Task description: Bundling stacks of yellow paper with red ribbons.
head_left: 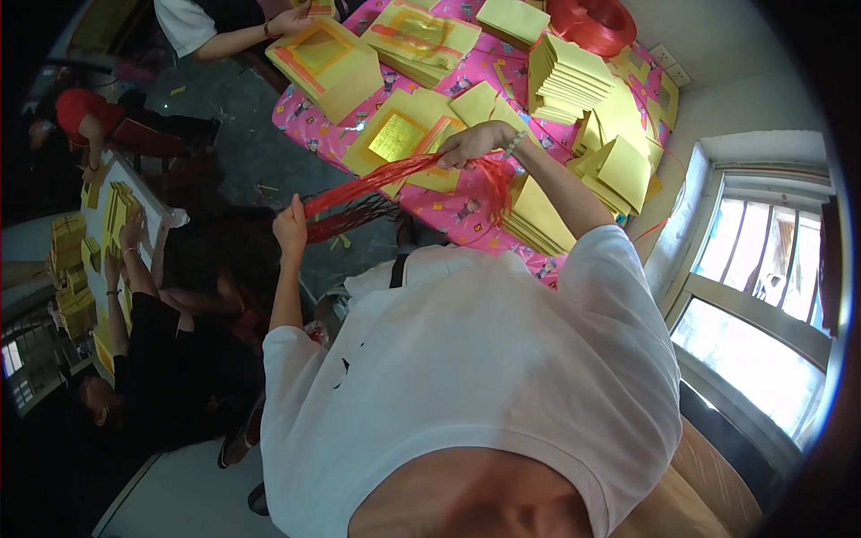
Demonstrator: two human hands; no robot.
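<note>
My left hand (290, 224) and my right hand (475, 143) both grip a bundle of thin red strings (377, 179), stretched between them over the near edge of a table with a pink patterned cloth (448, 215). The strings' loose ends hang down past my right hand. Just under the right hand lies a stack of yellow paper sheets with a gold square in the middle (399, 134). My white T-shirt fills the lower middle of the view.
Many stacks of yellow paper (565, 76) cover the table, and a red coil of string (596, 22) lies at its far end. Another person's hand (291, 18) rests on an orange-bordered stack (323, 58). People work at a second table (117, 215) on the left. A window (762, 296) is on the right.
</note>
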